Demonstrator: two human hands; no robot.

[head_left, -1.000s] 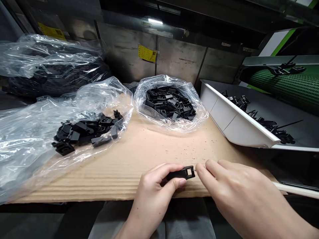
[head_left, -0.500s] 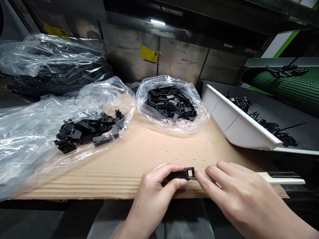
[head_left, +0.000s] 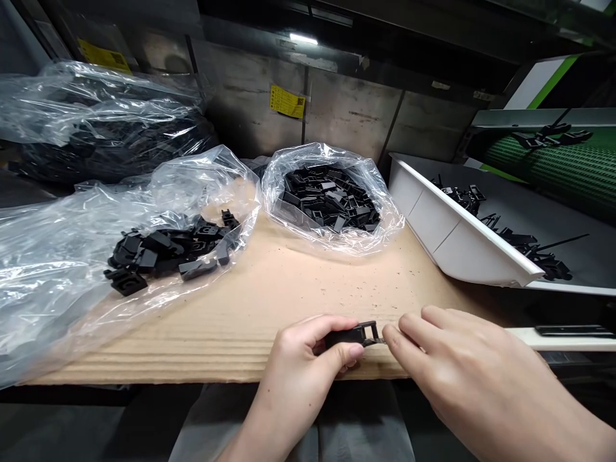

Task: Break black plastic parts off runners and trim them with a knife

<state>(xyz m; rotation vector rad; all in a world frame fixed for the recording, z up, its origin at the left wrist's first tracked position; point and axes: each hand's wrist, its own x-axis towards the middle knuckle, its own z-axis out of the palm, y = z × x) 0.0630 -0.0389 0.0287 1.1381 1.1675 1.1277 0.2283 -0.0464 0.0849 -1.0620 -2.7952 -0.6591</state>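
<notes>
My left hand [head_left: 312, 362] is closed round a black plastic part [head_left: 347, 336], thumb in front and fingers behind. The part has a square opening at its right end. My right hand [head_left: 452, 359] is wrapped round a white utility knife [head_left: 524, 338], whose handle with a black strip sticks out to the right. A thin metallic tip shows between the right fingertips and the lower edge of the part's open end. Most of the knife is hidden by my right hand. Both hands are over the front edge of the cardboard [head_left: 308, 289].
An open plastic bag [head_left: 380, 237] of black parts stands at the back middle. On the left, more black parts [head_left: 158, 250] lie on a clear bag. A white tray [head_left: 452, 244] with black pieces is at right, beside a green conveyor belt [head_left: 568, 160].
My right hand has shifted slightly right with the knife, and its handle reaches farther right. The gap to the part is a little wider. My left hand has barely moved.
</notes>
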